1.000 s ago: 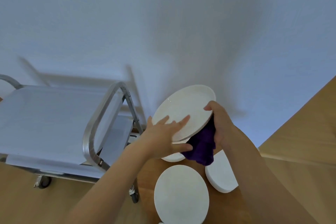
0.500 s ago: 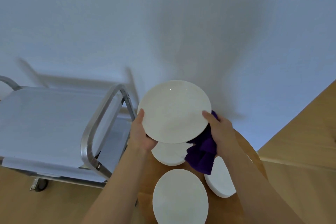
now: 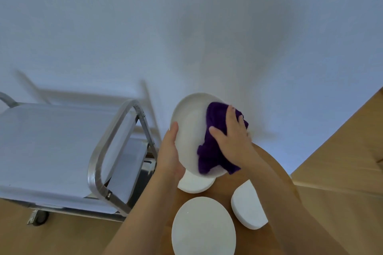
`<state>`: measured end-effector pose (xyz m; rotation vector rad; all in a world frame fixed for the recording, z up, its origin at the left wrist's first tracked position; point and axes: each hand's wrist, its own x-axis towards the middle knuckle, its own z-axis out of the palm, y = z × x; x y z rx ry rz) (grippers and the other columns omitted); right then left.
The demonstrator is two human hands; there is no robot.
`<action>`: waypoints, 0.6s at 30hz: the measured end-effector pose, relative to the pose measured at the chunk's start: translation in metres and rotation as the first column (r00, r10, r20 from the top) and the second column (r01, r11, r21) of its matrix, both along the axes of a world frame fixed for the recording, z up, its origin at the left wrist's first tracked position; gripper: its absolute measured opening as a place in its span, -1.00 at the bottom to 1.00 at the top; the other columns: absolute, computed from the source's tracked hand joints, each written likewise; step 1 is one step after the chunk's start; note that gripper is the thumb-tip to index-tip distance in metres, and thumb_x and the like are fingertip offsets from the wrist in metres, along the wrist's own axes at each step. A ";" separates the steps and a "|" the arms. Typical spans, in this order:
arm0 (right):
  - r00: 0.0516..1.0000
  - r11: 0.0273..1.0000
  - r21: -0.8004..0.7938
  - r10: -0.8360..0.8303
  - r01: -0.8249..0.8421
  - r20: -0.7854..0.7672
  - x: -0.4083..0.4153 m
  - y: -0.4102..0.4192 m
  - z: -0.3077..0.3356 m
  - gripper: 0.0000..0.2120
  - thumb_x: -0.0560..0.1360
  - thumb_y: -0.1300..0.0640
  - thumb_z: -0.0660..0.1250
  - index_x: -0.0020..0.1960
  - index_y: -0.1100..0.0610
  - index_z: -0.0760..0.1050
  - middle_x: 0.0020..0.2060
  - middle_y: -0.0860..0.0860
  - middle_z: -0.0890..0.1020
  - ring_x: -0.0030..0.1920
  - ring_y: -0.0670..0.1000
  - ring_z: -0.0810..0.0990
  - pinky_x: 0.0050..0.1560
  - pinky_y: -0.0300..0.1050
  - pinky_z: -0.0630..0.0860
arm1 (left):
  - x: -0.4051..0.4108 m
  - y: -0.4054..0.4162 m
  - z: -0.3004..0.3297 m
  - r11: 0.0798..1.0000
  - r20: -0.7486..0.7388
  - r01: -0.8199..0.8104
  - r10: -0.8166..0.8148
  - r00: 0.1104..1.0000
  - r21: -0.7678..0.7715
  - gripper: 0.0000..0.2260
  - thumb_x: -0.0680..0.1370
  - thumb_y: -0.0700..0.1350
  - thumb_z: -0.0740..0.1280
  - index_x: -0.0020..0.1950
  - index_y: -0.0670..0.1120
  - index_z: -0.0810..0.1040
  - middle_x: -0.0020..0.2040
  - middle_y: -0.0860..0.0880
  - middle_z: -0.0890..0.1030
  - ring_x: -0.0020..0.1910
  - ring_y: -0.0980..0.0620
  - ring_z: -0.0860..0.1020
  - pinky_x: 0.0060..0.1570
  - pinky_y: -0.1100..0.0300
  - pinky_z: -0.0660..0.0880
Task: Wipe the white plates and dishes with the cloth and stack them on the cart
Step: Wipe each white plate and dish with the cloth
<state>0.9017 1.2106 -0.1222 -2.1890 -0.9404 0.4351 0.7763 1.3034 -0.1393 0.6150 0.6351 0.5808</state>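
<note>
A white plate point(image 3: 189, 130) is held tilted in the air above the far edge of the round wooden desk point(image 3: 267, 163), gripped at its left rim by the left hand point(image 3: 169, 153), thumb on the face. A purple cloth point(image 3: 215, 136) is pressed flat against the plate's right half by the right hand point(image 3: 232, 136), fingers spread. Three more white dishes are seen on the desk below: one point(image 3: 194, 183) under the held plate, one point(image 3: 203, 227) at the near edge, one point(image 3: 247, 206) to the right. The steel cart point(image 3: 112, 145) stands left of the desk, its shelves bare.

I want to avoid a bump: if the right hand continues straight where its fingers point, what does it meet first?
Probably more of the purple cloth under the right hand, then the held plate's raised rim.
</note>
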 end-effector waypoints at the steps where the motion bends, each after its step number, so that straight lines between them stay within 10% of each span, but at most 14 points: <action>1: 0.983 0.992 -0.124 0.010 0.013 0.186 -0.001 0.000 -0.013 -0.32 0.57 -0.16 0.05 0.53 -0.03 -0.25 0.54 0.03 -0.05 0.52 0.10 -0.12 0.44 0.23 -0.12 | 0.000 -0.003 0.001 1.000 0.002 0.030 -0.030 1.000 -0.007 -0.45 0.44 0.18 0.29 0.35 -0.06 0.48 0.15 -0.15 0.64 0.10 -0.16 0.63 -0.05 -0.03 0.59; 4: 0.904 0.982 -0.152 -0.033 0.108 0.425 -0.008 -0.002 -0.035 -0.35 0.58 -0.20 -0.07 0.54 0.02 -0.22 0.54 0.07 -0.12 0.51 0.15 -0.25 0.43 0.21 -0.24 | 0.001 -0.016 -0.001 0.992 0.041 0.108 -0.106 0.994 -0.067 -0.41 0.39 0.19 0.29 0.35 -0.07 0.48 0.19 -0.16 0.63 0.15 -0.17 0.61 0.01 -0.05 0.56; 11: 0.917 0.998 -0.006 -0.050 0.057 0.395 -0.018 0.013 -0.026 -0.38 0.58 -0.18 -0.05 0.54 0.03 -0.13 0.54 0.08 0.00 0.52 0.15 -0.14 0.46 0.05 -0.14 | 0.011 -0.034 -0.004 0.988 -0.092 0.146 -0.141 0.986 0.047 -0.49 0.46 0.18 0.26 0.35 -0.01 0.48 0.21 -0.13 0.61 0.23 -0.13 0.55 0.26 -0.15 0.46; 18: 0.887 0.966 0.081 0.191 -0.246 0.420 -0.048 0.013 -0.028 -0.40 0.51 -0.11 -0.14 0.52 0.02 0.07 0.51 -0.01 0.15 0.49 -0.08 -0.15 0.48 -0.04 -0.09 | 0.009 -0.019 0.001 0.998 -0.078 0.044 -0.040 0.996 0.049 -0.63 0.55 0.16 0.27 0.22 -0.03 0.59 0.10 -0.06 0.68 0.08 -0.01 0.65 0.04 0.07 0.55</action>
